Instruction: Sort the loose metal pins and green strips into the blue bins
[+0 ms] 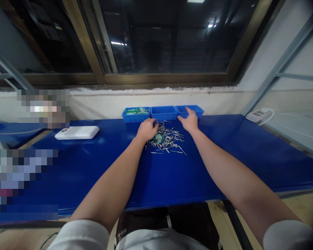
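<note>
A loose pile of thin metal rivets (169, 139) lies on the blue table, with a small green-and-clear piece (159, 138) among them. My left hand (147, 129) rests at the pile's upper left edge, its fingers curled toward the rivets; whether it grips any is too small to tell. My right hand (190, 120) is spread at the front of the right blue bin (200, 113), thumb and fingers apart, nothing visible in it. The middle blue bin (163, 114) shows no contents. Green packets and metal pieces fill the left blue bin (136, 119).
A white power bank-like box (77, 133) lies on the table (169, 184) at the left. At the right back sits a white power strip (259, 114) with a cable. Behind the bins rise a low wall and a window. Blurred blocks hide areas at the far left.
</note>
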Available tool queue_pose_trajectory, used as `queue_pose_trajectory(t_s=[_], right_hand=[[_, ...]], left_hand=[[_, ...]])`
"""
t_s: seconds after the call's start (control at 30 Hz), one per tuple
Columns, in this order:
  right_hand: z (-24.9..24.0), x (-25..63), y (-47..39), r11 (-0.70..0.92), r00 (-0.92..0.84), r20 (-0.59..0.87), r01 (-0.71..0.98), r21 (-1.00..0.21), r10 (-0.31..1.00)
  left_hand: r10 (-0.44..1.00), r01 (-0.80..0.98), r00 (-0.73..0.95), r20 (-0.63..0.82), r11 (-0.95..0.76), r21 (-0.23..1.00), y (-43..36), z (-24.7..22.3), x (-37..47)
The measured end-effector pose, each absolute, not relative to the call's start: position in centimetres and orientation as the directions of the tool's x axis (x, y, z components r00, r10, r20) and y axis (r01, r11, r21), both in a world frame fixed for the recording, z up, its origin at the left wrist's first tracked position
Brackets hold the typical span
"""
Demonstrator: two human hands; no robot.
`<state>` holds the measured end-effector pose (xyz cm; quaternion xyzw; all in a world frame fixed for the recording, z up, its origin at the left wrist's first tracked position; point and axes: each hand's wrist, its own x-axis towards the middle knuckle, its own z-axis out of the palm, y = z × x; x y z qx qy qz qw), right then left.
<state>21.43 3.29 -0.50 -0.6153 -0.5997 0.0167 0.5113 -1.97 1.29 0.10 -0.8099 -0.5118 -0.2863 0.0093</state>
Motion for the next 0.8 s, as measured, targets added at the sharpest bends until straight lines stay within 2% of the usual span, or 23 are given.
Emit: queue_pose_trajectory(t_s=[0.2,0.37,0.43,0.6,0.7,0.8], right_hand=[[-1.1,21.2,3.5,0.263,0.213,0.526,0.677,-0.687,0.823],[-0.2,20.5,2.4,0.326,0.193,0.593,0.683,-0.653,0.782],[0.0,20.1,1.9,0.367,0.095,0.578,0.687,-0.627,0.811],[0.0,18.8,1.3,0.508,-0.297,0.434,0.680,-0.529,0.851],[-0.1,18.2,1.2,0.533,-0.377,0.390,0.706,-0.466,0.840],[-0.1,18.1,1.1,0.508,-0.365,0.366,0.727,-0.462,0.856]], left_hand=[[0.849,0.840,0.333,0.409,-0.465,0.280,1.2,0.2,-2.0],[0.852,0.831,0.349,0.390,-0.473,0.291,0.9,0.3,-1.9],[0.847,0.821,0.365,0.387,-0.488,0.297,0.9,0.2,-1.9],[0.822,0.800,0.416,0.389,-0.535,0.274,1.1,0.0,-2.0],[0.809,0.791,0.450,0.378,-0.558,0.251,1.1,0.0,-2.0],[0.806,0.789,0.456,0.377,-0.562,0.248,1.1,0.1,-1.9]])
